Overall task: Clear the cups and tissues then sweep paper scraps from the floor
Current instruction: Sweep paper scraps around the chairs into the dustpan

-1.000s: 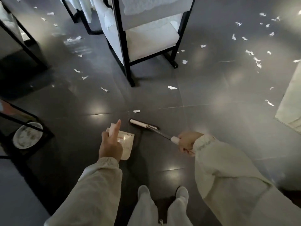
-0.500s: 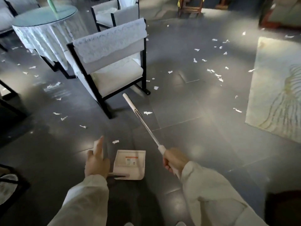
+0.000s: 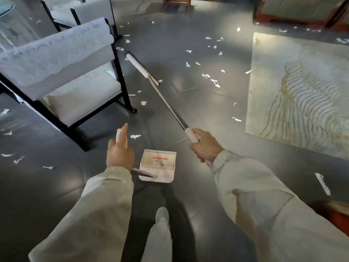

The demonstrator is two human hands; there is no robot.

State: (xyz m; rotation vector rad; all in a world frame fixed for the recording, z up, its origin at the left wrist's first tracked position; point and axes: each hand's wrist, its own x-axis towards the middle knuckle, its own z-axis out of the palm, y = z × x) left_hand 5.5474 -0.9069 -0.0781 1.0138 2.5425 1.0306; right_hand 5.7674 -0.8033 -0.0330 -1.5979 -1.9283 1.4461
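My left hand (image 3: 119,156) grips the white handle of a dustpan, forefinger stretched along it. The white dustpan (image 3: 157,168) hangs low over the dark floor just right of that hand. My right hand (image 3: 204,146) grips the white grip of a long broom (image 3: 166,103), whose metal shaft runs up and left to a white head near the chair's front leg. White paper scraps (image 3: 209,76) lie scattered over the dark tiles, thickest between the chair and the rug. One scrap (image 3: 135,136) lies just ahead of the dustpan.
A white-cushioned chair with a black frame (image 3: 75,87) stands at the left, a second chair behind it. A pale patterned rug (image 3: 302,95) covers the floor at the right. A glass-topped table edge (image 3: 7,8) shows at the far left. Wooden furniture stands at the back.
My view has lifted from the floor at my feet towards the room. The broom has swung from lying low and short to pointing out ahead. The dustpan has shifted to the right of my left hand.
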